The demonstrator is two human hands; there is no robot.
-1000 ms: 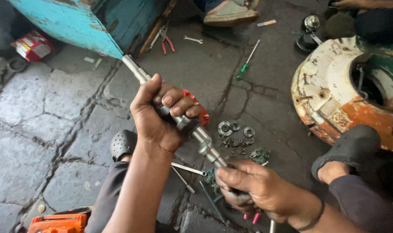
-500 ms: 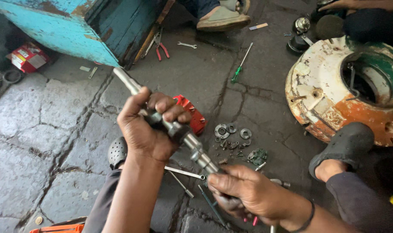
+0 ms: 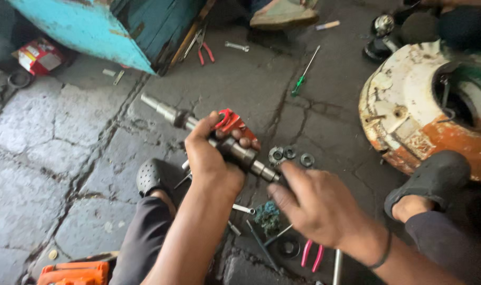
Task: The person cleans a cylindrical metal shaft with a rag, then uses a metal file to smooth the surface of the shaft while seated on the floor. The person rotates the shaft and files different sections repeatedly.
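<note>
My left hand [image 3: 211,153] grips the middle of a long stepped steel shaft [image 3: 166,112], which slants from upper left down to lower right above the stone floor. My right hand [image 3: 314,203] closes around the shaft's lower end near a dark collar [image 3: 240,153]. A red-handled tool [image 3: 231,121] lies just behind my left fingers. Small bearings and rings [image 3: 290,154] lie on the floor beside the shaft. My legs and dark sandals [image 3: 153,177] frame the work spot.
A rusty white round motor housing [image 3: 409,121] stands at right. A turquoise metal body [image 3: 82,29] is at upper left. A green screwdriver [image 3: 304,74], red pliers [image 3: 203,50], a wrench [image 3: 236,47], pink-handled pliers [image 3: 312,253], and an orange tool [image 3: 74,273] lie around.
The shaft has come free of the turquoise body and dropped lower and rightward. My right hand slid up along it toward my left hand.
</note>
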